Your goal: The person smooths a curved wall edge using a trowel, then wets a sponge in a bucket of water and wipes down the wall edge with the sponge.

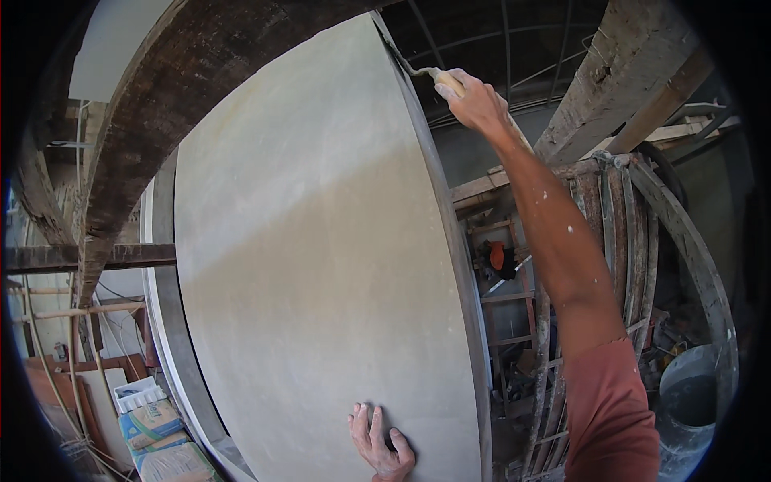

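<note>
A large, smooth grey plastered panel point(313, 249) fills the middle of the view, with a paler band across its upper part. My right hand point(474, 100) is closed round the light wooden handle of a trowel point(444, 80), whose thin metal blade lies along the panel's narrow right edge near the top corner. My right forearm is speckled with white spots. My left hand point(381, 442) rests on the panel's face at the bottom, fingers spread and dusted pale.
Dark timber beams point(144, 112) frame the left, with bamboo poles, stacked bags point(157, 426) and a white tray point(140, 394) below. Right are weathered posts point(594, 64), bundled curved boards point(618, 217), an orange-and-black object point(498, 255) and a grey drum point(691, 386).
</note>
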`<state>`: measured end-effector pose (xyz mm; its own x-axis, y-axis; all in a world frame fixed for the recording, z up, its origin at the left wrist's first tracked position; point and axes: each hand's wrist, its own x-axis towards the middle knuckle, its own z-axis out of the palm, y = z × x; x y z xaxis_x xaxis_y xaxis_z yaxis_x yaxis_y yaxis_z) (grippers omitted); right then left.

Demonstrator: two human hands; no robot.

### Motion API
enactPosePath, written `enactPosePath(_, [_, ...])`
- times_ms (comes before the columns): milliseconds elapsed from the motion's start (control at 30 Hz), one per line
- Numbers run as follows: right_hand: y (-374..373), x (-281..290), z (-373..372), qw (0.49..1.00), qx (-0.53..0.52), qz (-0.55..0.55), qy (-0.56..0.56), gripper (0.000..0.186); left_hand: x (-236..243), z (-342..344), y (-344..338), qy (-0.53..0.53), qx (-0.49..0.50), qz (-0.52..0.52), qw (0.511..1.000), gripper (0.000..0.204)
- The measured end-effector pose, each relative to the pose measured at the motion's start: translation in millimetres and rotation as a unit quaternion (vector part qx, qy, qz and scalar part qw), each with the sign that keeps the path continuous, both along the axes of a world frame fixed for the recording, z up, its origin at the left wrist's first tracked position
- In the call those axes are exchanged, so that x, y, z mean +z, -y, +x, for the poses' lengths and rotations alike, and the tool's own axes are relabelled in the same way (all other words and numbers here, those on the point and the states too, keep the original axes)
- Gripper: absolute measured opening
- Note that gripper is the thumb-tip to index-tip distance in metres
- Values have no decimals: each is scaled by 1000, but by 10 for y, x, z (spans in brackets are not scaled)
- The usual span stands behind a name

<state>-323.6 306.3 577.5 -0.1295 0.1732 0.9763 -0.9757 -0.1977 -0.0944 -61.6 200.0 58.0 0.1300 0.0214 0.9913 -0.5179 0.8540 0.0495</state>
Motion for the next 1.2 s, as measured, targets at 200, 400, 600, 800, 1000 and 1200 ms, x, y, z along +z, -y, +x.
enactPosePath(200, [-45, 30, 97, 999, -40, 12, 31, 50, 20, 8, 29, -39, 10, -21, 999, 51])
enactPosePath(400, [-41, -419, 20, 998, 24, -57, -32, 49, 12, 6, 72, -22, 6, -19, 1000, 51])
enactPosePath(600, [13, -15, 94, 999, 9, -37, -9, 48, -13, 12, -4, 8, -2, -10, 1000, 54])
enactPosePath(800, [-100, 506, 58, 999, -17, 18, 29, 47, -7, 9, 9, 4, -6, -20, 1000, 51])
enactPosePath(1000, [-152, 127, 186, 999, 31, -13, 32, 46, -4, 31, -6, -3, -5, -23, 1000, 50])
enactPosePath(1200, [-83, 269, 141, 999, 37, -8, 7, 45, -18, -28, -147, -33, 4, 2, 999, 41])
